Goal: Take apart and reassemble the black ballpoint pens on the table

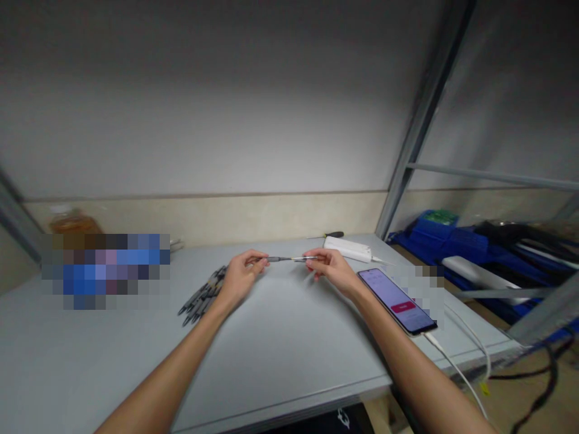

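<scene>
Above the middle of the table, my left hand [244, 274] is closed in a pinch on a slim grey pen [275, 259] held level. A thin refill-like rod runs from the pen's right end toward my right hand [329, 266]. The fingers of that hand pinch a thin silvery tube [311, 258] in line with the pen. Whether the rod enters the tube or lies beside it, I cannot tell. Next to my left wrist lies a pile of several grey pens [201, 301], partly hidden by the hand and forearm.
On the right, a phone [398, 301] with a lit screen lies by my right forearm, a white cable [452, 361] plugged in. Behind it are a white power bank [348, 249] and a dark-handled screwdriver [335, 234]. Metal frame bars [425, 120] border the table [289, 349]. Blurred items sit left.
</scene>
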Tool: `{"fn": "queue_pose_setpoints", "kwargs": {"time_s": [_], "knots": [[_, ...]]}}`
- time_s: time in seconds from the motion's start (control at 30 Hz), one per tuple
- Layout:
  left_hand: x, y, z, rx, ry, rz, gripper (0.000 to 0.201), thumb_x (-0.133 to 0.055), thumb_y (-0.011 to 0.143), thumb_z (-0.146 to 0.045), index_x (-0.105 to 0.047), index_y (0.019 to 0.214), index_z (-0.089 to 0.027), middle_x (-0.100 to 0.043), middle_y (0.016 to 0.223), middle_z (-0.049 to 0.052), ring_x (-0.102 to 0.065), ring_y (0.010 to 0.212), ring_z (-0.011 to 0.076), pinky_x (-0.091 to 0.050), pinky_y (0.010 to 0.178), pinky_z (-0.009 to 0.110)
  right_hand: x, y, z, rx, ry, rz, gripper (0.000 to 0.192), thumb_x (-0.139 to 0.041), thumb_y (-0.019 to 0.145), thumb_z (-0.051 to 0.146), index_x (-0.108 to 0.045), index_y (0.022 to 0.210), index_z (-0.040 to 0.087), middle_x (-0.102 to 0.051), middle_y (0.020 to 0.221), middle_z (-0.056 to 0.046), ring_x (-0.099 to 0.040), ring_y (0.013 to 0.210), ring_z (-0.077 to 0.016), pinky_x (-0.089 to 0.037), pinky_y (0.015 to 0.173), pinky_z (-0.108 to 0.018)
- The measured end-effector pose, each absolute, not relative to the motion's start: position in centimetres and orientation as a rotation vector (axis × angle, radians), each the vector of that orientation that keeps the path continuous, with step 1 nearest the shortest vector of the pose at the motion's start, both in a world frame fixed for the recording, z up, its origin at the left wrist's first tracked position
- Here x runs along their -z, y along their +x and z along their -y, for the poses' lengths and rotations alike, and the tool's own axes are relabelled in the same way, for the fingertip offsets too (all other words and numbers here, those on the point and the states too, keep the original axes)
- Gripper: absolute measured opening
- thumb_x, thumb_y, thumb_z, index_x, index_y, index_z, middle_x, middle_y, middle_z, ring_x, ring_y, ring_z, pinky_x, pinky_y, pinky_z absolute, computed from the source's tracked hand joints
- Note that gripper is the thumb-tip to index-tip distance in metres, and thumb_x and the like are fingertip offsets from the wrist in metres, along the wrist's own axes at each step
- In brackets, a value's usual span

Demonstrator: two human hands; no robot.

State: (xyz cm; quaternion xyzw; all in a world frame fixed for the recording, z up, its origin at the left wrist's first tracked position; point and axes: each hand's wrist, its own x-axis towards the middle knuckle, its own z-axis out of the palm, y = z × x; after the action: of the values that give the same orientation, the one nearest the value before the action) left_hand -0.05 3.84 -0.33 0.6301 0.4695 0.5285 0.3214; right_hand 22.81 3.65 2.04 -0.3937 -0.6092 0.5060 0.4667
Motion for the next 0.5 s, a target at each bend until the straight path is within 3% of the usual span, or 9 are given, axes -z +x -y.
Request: {"fn": "queue_pose_setpoints", "kwargs": {"time_s": [0.07, 0.2, 0.37, 0.5], "knots": [[0.39, -0.06, -3.85, -1.376, 1.670, -1.235, 0.026, -0.062, 0.070, -0.035, -0.065, 0.085, -0.013, -0.069, 0.075, 0.007, -0.061, 0.066, 0.0160, -0.047, 0.065, 0.027, -1.97, 22.79, -3.61, -1.244, -1.021, 1.527, 0.029, -0.069, 0.063, 0.039, -0.065, 0.073, 0.012, -0.056, 0.054, 0.001, -0.048, 0.047, -0.0081, -0.039, 0.044, -0.020], [0.43, -0.02, -3.89, -1.383, 1.674, -1.235, 0.027, -0.062, 0.070, -0.036, -0.065, 0.084, -0.013, -0.069, 0.075, 0.007, -0.062, 0.066, 0.0163, -0.047, 0.065, 0.028, -1.87, 22.51, -3.37, -1.239, -1.107, 1.577, 0.047, -0.050, 0.077, 0.054, -0.060, 0.058, 0.012, -0.050, 0.045, 0.000, -0.042, 0.039, -0.0068, -0.034, 0.041, -0.021], [0.58, -0.11, -3.98, -1.392, 1.670, -1.241, 0.027, -0.062, 0.070, -0.036, -0.065, 0.084, -0.013, -0.069, 0.074, 0.007, -0.062, 0.065, 0.0163, -0.047, 0.064, 0.028, -2.08, 22.44, -3.32, -1.200, -0.998, 1.548, 0.039, -0.069, 0.064, 0.043, -0.061, 0.091, 0.015, -0.058, 0.059, 0.001, -0.050, 0.050, -0.0100, -0.038, 0.041, -0.020], [0.75, -0.08, -3.98, -1.370, 1.675, -1.222, 0.028, -0.063, 0.070, -0.036, -0.065, 0.085, -0.013, -0.069, 0.075, 0.008, -0.063, 0.068, 0.0176, -0.048, 0.065, 0.029, -1.77, 22.68, -3.59, -1.178, -1.026, 1.604, 0.034, -0.062, 0.071, 0.046, -0.062, 0.078, 0.012, -0.055, 0.050, 0.002, -0.040, 0.040, -0.0067, -0.030, 0.039, -0.020]]}}
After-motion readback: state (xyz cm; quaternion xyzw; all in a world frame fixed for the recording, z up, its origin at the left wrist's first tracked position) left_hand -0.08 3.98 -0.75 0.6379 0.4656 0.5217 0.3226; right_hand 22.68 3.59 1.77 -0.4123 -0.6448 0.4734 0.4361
